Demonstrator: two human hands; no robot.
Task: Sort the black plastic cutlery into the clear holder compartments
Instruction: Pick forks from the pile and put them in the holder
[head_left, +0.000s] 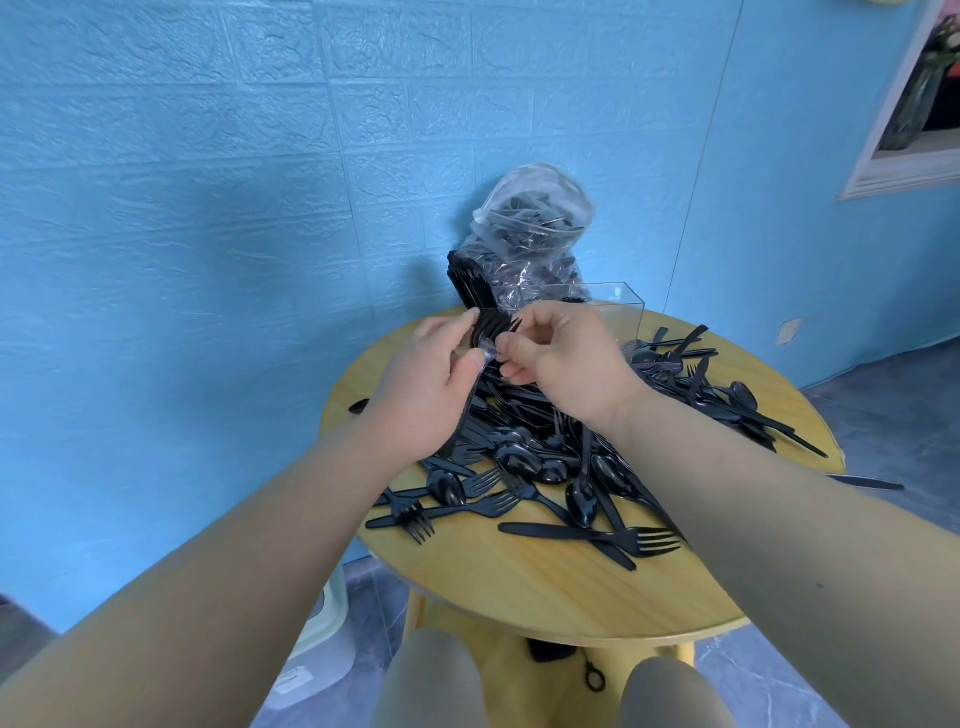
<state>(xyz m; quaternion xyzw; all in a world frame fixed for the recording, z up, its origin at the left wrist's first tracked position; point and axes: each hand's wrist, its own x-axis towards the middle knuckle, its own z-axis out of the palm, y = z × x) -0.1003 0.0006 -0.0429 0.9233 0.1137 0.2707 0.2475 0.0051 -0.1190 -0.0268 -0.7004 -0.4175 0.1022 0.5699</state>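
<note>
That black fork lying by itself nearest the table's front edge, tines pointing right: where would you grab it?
Probably by the handle. The fork lies flat on the round table, tines right, its handle running left across a knife. Come down from above and pinch the handle's narrow sides just behind the tines, where nothing else crowds it.

Blue brick-textured wall (260, 156), grey tile floor (893, 415), round wooden table (519, 582).

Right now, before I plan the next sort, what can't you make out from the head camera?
Head view only:
- Clear plastic holder: its compartments and contents are hidden behind both hands.
- Stack of black plastic forks: handles covered by the left hand; count unreadable.
- Right hand: what its fingertips pinch is too small to tell.
- Clear plastic bag: contents blurred by crinkled film.
</note>
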